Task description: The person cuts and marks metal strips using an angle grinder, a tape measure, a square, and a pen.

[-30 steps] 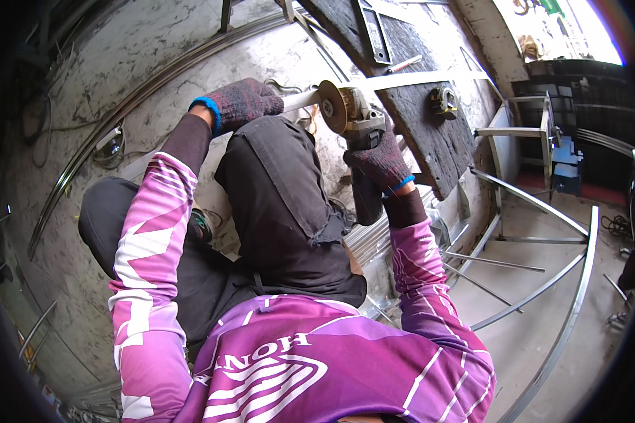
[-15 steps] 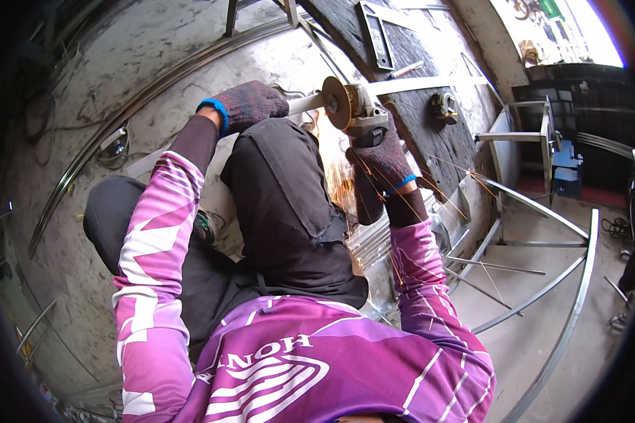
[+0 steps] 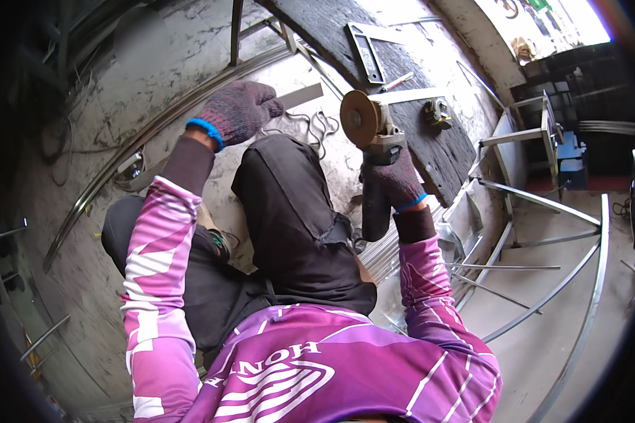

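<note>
My left hand point(image 3: 240, 113), in a dark knitted glove with a blue cuff, is closed round a flat metal bar point(image 3: 302, 96). The bar's square end sticks out past my fingers, apart from the disc. In a matching glove, my right hand point(image 3: 396, 178) grips an angle grinder point(image 3: 384, 144) by its black body. Its round brown cutting disc point(image 3: 360, 118) faces me, to the right of the bar's end. Behind the grinder a pale metal strip point(image 3: 413, 94) lies across a black board point(image 3: 430, 151). Whether the disc is spinning I cannot tell.
A tape measure point(image 3: 437, 113), a marker pen point(image 3: 397, 82) and a try square point(image 3: 365, 53) lie on the board. Curved metal frames point(image 3: 578, 275) stand at the right. Long metal strips point(image 3: 120, 151) run along the floor at the left. Cables point(image 3: 317, 127) lie beyond my knee.
The sparks have stopped. My right hand has drawn the grinder right and nearer, away from the bar. The bar's end now shows free, and the pale strip reaches less far right.
</note>
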The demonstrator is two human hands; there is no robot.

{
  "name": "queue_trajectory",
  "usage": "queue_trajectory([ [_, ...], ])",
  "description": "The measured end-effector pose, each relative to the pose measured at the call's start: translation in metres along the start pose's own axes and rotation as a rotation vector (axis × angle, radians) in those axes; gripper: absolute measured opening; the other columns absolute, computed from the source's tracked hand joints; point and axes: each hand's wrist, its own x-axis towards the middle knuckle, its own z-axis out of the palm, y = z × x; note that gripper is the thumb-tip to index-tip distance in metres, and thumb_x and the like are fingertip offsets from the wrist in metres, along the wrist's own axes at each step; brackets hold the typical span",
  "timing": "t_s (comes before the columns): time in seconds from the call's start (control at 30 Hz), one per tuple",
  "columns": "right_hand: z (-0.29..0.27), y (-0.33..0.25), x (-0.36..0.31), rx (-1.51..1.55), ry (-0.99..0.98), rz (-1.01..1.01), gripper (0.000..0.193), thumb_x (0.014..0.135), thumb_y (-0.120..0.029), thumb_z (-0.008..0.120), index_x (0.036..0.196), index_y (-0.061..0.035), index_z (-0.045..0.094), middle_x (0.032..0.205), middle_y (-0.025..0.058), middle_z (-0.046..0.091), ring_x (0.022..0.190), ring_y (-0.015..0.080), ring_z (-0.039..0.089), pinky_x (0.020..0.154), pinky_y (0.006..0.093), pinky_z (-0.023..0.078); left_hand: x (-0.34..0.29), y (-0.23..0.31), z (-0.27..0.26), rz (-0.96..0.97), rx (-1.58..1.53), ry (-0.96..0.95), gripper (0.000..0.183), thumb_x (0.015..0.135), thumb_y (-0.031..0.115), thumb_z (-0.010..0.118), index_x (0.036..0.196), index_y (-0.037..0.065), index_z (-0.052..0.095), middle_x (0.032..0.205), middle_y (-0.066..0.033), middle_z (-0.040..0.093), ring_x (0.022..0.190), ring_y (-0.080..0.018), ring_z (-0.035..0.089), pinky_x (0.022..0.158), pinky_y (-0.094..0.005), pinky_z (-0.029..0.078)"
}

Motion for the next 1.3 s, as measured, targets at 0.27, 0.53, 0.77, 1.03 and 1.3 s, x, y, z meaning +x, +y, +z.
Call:
queue_trajectory([
  [0.27, -0.030, 0.012, -0.073, -0.094, 0.150, -0.176, 0.054, 0.064, 0.001, 0.075, 0.116, -0.0019, 0.061, 0.095, 0.0035, 0.065, 0.085, 0.0127, 0.064, 0.073, 0.0294, 0.054, -0.110, 0.080, -0.023, 0.106, 0.335, 0.116, 0.018, 0.093, 0.026, 0.067, 0.088, 0.008, 0.065, 0.083, -0.0169, 0.065, 0.081, -0.0402, 0.065, 0.070, -0.0483, 0.052],
  [0.53, -0.021, 0.042, -0.130, 0.016, 0.213, -0.138, 0.093, 0.066, 0.003, 0.077, 0.147, -0.0165, 0.036, 0.126, 0.0149, 0.062, 0.112, 0.0258, 0.064, 0.093, 0.0368, 0.054, -0.146, 0.079, 0.019, 0.078, 0.265, 0.227, 0.021, 0.092, 0.029, 0.068, 0.090, 0.008, 0.065, 0.085, -0.0170, 0.066, 0.080, -0.0401, 0.066, 0.067, -0.0493, 0.053],
  [0.77, -0.009, 0.026, -0.116, -0.297, 0.312, -0.241, 0.094, 0.066, -0.016, 0.085, 0.146, -0.0226, 0.038, 0.106, 0.0201, 0.072, 0.097, 0.0434, 0.071, 0.081, 0.0462, 0.058, -0.119, 0.094, 0.040, 0.097, 0.288, 0.220, 0.022, 0.090, 0.028, 0.071, 0.088, 0.007, 0.066, 0.085, -0.0179, 0.066, 0.080, -0.0408, 0.065, 0.067, -0.0496, 0.052],
  [1.03, 0.001, 0.004, -0.107, -0.348, 0.253, -0.208, 0.097, 0.064, -0.016, 0.086, 0.148, -0.0237, 0.039, 0.108, 0.0225, 0.071, 0.099, 0.0456, 0.070, 0.081, 0.0481, 0.057, -0.113, 0.103, 0.049, 0.128, 0.255, 0.250, 0.020, 0.091, 0.025, 0.071, 0.084, 0.007, 0.065, 0.081, -0.0179, 0.065, 0.076, -0.0403, 0.065, 0.063, -0.0486, 0.050],
  [1.3, 0.002, 0.032, -0.108, -0.539, 0.249, -0.176, 0.089, 0.071, -0.023, 0.081, 0.149, -0.0239, 0.038, 0.099, 0.0215, 0.073, 0.092, 0.0471, 0.070, 0.074, 0.0502, 0.057, -0.114, 0.100, 0.047, 0.156, 0.277, 0.283, 0.022, 0.092, 0.025, 0.071, 0.082, 0.007, 0.064, 0.078, -0.0173, 0.063, 0.073, -0.0397, 0.064, 0.061, -0.0476, 0.050],
])
